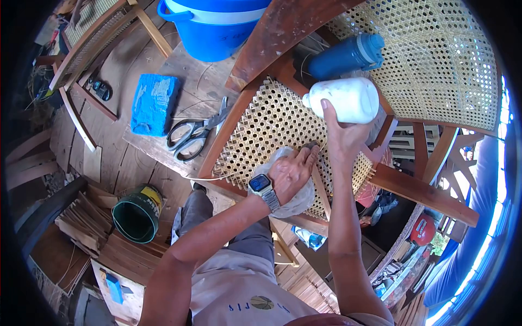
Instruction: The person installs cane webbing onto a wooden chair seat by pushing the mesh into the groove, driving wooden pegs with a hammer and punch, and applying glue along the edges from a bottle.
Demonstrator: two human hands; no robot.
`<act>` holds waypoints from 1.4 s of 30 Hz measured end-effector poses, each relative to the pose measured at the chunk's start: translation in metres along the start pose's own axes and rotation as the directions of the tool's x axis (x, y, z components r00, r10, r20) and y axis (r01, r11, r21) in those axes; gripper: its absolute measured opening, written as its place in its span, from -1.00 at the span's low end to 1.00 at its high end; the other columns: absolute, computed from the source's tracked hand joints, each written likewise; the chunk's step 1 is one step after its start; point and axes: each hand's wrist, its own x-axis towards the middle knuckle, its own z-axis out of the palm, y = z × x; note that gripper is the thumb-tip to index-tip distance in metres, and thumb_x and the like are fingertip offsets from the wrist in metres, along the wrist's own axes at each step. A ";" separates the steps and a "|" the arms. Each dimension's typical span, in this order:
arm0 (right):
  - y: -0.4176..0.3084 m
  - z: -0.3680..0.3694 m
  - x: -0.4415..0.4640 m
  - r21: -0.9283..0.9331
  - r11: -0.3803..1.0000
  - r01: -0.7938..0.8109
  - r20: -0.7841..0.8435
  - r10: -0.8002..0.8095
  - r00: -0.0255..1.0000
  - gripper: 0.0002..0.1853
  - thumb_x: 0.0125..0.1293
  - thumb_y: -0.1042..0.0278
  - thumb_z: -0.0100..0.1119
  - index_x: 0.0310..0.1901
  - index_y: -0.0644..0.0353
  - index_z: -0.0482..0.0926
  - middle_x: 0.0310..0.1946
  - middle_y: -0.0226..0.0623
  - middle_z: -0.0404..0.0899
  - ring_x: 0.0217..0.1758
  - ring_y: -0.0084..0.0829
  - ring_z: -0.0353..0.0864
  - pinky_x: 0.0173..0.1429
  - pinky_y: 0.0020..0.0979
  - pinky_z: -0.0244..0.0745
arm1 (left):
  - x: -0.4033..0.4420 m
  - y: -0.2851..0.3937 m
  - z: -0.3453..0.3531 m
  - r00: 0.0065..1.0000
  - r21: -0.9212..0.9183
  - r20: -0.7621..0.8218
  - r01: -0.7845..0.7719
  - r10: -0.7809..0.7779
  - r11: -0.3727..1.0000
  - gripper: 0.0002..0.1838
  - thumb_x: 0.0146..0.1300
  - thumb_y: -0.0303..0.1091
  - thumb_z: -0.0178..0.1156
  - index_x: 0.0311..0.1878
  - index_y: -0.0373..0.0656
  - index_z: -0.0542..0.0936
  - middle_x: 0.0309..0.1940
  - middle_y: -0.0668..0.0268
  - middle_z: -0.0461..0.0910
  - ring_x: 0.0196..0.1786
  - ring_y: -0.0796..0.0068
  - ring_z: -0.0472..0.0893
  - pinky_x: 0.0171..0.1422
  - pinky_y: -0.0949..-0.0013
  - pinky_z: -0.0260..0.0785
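Note:
A white bottle (350,100) is gripped in my right hand (345,138), tilted on its side with its narrow end pointing left, above the woven cane seat (261,119). My left hand (291,174), with a watch on the wrist, is on the seat over a crumpled clear plastic bag (299,204). Its fingers are closed around a small dark object (310,145) that I cannot make out. A wooden frame (228,130) borders the cane. Past the white bottle lies a blue bottle (345,56).
Black-handled scissors (190,136) and a blue block (154,105) lie on the wooden bench left of the seat. Behind them stands a blue bucket (212,32). A dark green bucket (136,217) is on the floor at lower left. The woven chair back (429,60) rises at upper right.

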 end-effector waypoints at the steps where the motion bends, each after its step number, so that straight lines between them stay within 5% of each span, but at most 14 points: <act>1: -0.004 0.002 0.001 -0.022 0.998 0.051 -0.035 -0.052 0.998 -0.30 0.16 0.48 0.49 0.27 0.48 0.33 0.13 -0.01 0.52 0.10 -0.29 0.63 0.24 -0.34 0.52 | 0.001 0.001 -0.002 1.000 -0.028 0.026 0.003 -0.002 1.000 -0.26 0.17 -0.45 0.18 0.48 -0.19 0.28 0.08 0.04 0.55 -0.07 0.08 0.64 -0.14 0.20 0.58; 3: -0.002 -0.005 0.007 0.040 0.998 -0.041 0.003 0.041 0.999 -0.33 0.23 0.45 0.44 0.29 0.44 0.31 0.15 0.00 0.50 0.14 -0.27 0.61 0.23 -0.28 0.58 | 0.000 0.003 0.000 1.000 -0.016 0.013 0.004 -0.004 1.000 -0.26 0.15 -0.45 0.20 0.47 -0.20 0.30 0.08 0.02 0.56 -0.06 0.08 0.65 -0.13 0.19 0.58; 5: 0.014 -0.018 0.014 0.336 0.886 -0.319 0.085 0.309 0.947 -0.35 0.30 0.38 0.36 0.33 0.40 0.28 0.16 -0.02 0.49 0.18 -0.22 0.58 0.20 -0.14 0.65 | 0.000 0.004 -0.003 1.000 0.000 -0.007 0.002 -0.002 1.000 -0.26 0.13 -0.46 0.21 0.46 -0.20 0.32 0.08 0.00 0.56 -0.06 0.07 0.65 -0.12 0.19 0.58; 6: 0.026 -0.018 0.011 0.432 0.831 -0.352 0.024 0.379 0.925 -0.34 0.35 0.32 0.30 0.37 0.36 0.23 0.20 -0.02 0.45 0.23 -0.14 0.56 0.15 0.03 0.69 | -0.002 0.004 -0.009 0.999 -0.026 -0.033 -0.009 0.008 1.000 -0.25 0.12 -0.46 0.22 0.46 -0.20 0.32 0.08 -0.02 0.56 -0.07 0.06 0.65 -0.11 0.18 0.58; 9: 0.040 -0.025 -0.002 0.547 0.767 -0.334 -0.097 0.454 0.886 -0.32 0.35 0.31 0.31 0.38 0.35 0.20 0.24 0.01 0.42 0.26 -0.07 0.54 0.14 0.09 0.69 | -0.007 0.002 -0.016 0.997 -0.061 -0.072 -0.002 -0.002 0.998 -0.24 0.11 -0.46 0.23 0.46 -0.19 0.33 0.09 -0.04 0.56 -0.08 0.05 0.65 -0.08 0.16 0.58; 17: 0.025 -0.012 -0.004 0.538 0.796 -0.278 -0.076 0.375 0.924 -0.38 0.33 0.38 0.32 0.31 0.46 0.29 0.18 0.09 0.47 0.20 -0.06 0.59 0.15 0.05 0.70 | -0.011 0.001 -0.011 0.997 -0.029 -0.081 0.009 -0.012 1.000 -0.26 0.15 -0.44 0.21 0.47 -0.18 0.31 0.09 -0.07 0.56 -0.06 0.02 0.65 -0.10 0.18 0.59; 26: 0.019 -0.001 -0.002 0.346 0.936 -0.066 -0.010 0.074 0.997 -0.47 0.30 0.40 0.37 0.19 0.53 0.44 0.06 0.03 0.58 0.04 -0.25 0.66 0.13 -0.27 0.65 | -0.016 -0.002 -0.015 0.998 -0.025 -0.064 0.026 -0.028 0.999 -0.30 0.17 -0.44 0.19 0.45 -0.20 0.34 0.08 -0.02 0.56 -0.07 0.09 0.64 -0.14 0.21 0.59; 33: -0.020 0.010 -0.007 -0.024 1.000 -0.003 0.004 0.003 1.000 -0.13 0.12 0.46 0.53 0.36 0.44 0.15 0.22 0.01 0.39 0.27 -0.27 0.48 0.26 -0.32 0.52 | -0.014 0.000 -0.020 0.999 -0.021 -0.029 0.021 -0.022 1.000 -0.36 0.23 -0.45 0.14 0.43 -0.21 0.35 0.06 0.01 0.56 -0.07 0.09 0.64 -0.11 0.22 0.58; 37: 0.013 0.000 -0.001 0.133 0.991 0.000 -0.041 0.005 0.999 -0.28 0.23 0.45 0.43 0.32 0.46 0.23 0.17 0.04 0.45 0.19 -0.20 0.56 0.27 -0.21 0.59 | -0.014 0.001 -0.026 0.994 0.022 -0.113 -0.005 0.007 1.000 -0.42 0.23 -0.50 0.09 0.37 -0.29 0.41 -0.11 0.15 0.56 -0.16 0.22 0.64 -0.23 0.27 0.58; 39: 0.015 -0.007 0.000 0.474 0.831 -0.293 -0.065 0.365 0.929 -0.36 0.30 0.42 0.36 0.31 0.45 0.27 0.16 0.04 0.47 0.16 -0.12 0.59 0.18 -0.06 0.69 | -0.017 -0.002 -0.029 0.992 -0.016 -0.126 0.003 -0.005 1.000 -0.44 0.26 -0.47 0.11 0.37 -0.26 0.42 -0.10 0.10 0.58 -0.15 0.17 0.64 -0.20 0.23 0.58; 42: 0.023 -0.011 -0.004 0.532 0.799 -0.280 -0.120 0.399 0.909 -0.34 0.30 0.38 0.36 0.32 0.46 0.28 0.17 0.06 0.47 0.16 -0.09 0.61 0.09 -0.04 0.74 | -0.020 -0.002 -0.029 0.992 -0.078 -0.123 0.031 -0.040 0.996 -0.47 0.29 -0.44 0.12 0.35 -0.23 0.45 -0.11 0.05 0.60 -0.16 0.13 0.65 -0.17 0.20 0.57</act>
